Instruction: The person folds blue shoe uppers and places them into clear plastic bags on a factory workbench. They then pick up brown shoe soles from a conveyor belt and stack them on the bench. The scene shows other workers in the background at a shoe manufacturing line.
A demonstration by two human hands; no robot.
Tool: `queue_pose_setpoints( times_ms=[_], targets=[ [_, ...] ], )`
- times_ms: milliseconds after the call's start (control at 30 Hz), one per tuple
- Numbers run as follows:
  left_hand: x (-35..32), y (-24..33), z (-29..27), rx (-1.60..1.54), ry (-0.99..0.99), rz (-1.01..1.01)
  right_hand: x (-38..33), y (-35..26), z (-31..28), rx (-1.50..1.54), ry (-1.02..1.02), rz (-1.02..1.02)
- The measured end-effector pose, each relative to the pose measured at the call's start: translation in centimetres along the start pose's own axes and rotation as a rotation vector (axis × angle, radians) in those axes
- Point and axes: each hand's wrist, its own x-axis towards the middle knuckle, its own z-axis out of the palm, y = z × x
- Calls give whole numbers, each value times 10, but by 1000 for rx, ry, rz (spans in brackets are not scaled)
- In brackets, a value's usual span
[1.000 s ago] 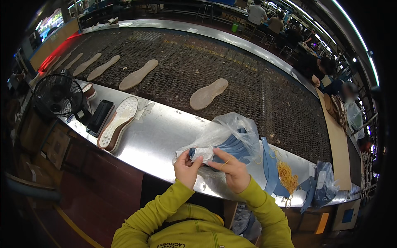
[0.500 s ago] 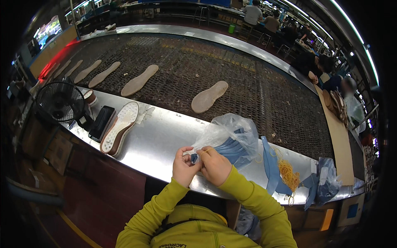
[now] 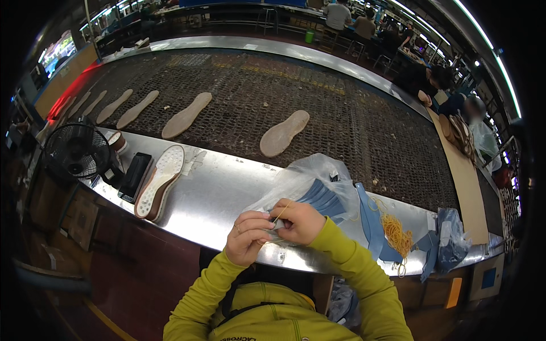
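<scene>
A clear plastic bag (image 3: 277,184) with blue strips (image 3: 325,199) fanned inside lies on the metal ledge before me. My left hand (image 3: 248,236) is closed at the gathered near end of the bag, its fingers bent inward. My right hand (image 3: 298,220) meets it there, pinching a thin yellow rubber band (image 3: 281,212) stretched at the bag's end. The fingers partly hide that end. To the right, a tangled heap of yellow rubber bands (image 3: 396,237) rests beside loose blue strips (image 3: 371,227).
Beyond the ledge runs a dark mesh conveyor (image 3: 227,85) carrying several flat soles (image 3: 284,133). On the left stand a black fan (image 3: 77,150), a black case (image 3: 135,177) and a thick white-and-brown sole (image 3: 162,182). Another plastic bag (image 3: 451,238) sits at right, near a cardboard strip (image 3: 463,187).
My left hand has turned, its fingers now lying across the bag's end. The yellow band is stretched between the hands. The whole view has shifted slightly.
</scene>
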Motion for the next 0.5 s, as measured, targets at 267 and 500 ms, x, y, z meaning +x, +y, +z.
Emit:
queue_pose_setpoints(
  times_ms=[267, 500],
  targets=[
    [-12, -12, -43, -245, -178, -125, -3, 21, -18, 287, 56, 117],
    [-20, -6, -19, -1693, 602, -663, -7, 24, -8, 292, 76, 3]
  ],
)
